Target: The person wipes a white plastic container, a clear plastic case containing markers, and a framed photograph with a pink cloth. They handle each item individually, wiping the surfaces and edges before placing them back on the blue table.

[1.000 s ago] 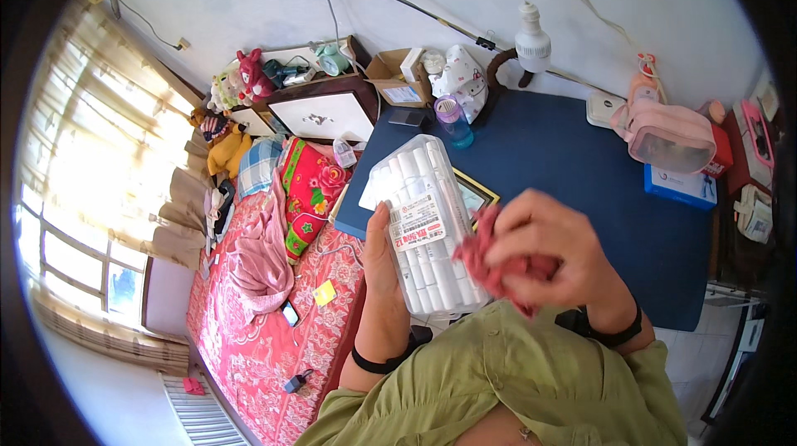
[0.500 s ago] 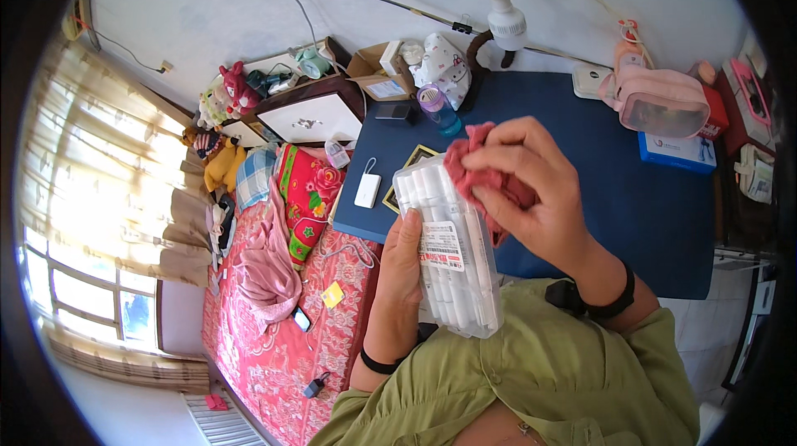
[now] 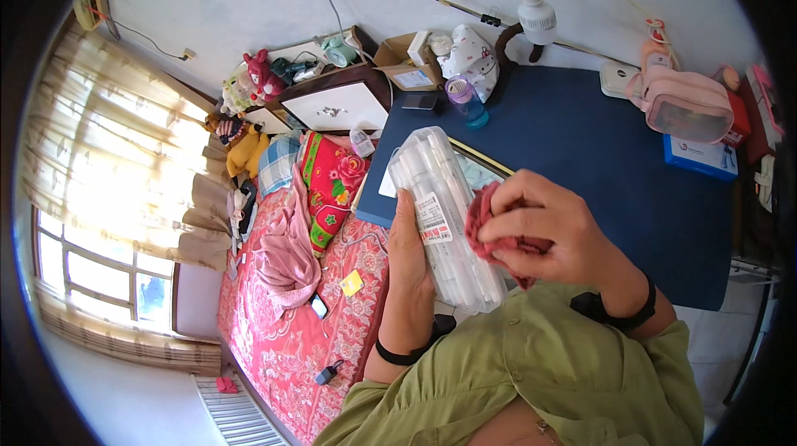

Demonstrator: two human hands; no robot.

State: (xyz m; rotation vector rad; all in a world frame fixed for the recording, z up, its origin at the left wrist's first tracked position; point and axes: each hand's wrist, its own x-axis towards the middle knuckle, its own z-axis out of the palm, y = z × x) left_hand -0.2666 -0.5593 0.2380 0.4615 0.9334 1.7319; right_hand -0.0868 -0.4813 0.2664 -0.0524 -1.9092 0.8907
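Observation:
My left hand (image 3: 409, 251) grips the left side of a clear plastic case (image 3: 452, 268), holding it tilted in front of my chest. Long white pieces fill the case, and a white printed label (image 3: 432, 219) is on its face. My right hand (image 3: 552, 230) is closed around a crumpled red cloth (image 3: 490, 238). The cloth is against the right edge of the case or just beside it; I cannot tell which.
Beyond my hands is a dark blue table (image 3: 598, 147) bearing a gold-edged frame (image 3: 481, 157), a purple-and-blue bottle (image 3: 467, 103), a pink bag (image 3: 686, 111) and a blue box (image 3: 700, 156). To the left stands a bed with a red patterned cover (image 3: 278, 363).
The cloth and right hand have moved down along the case's right side from its upper corner. The case has turned a little, showing its edge more. My view has shifted slightly.

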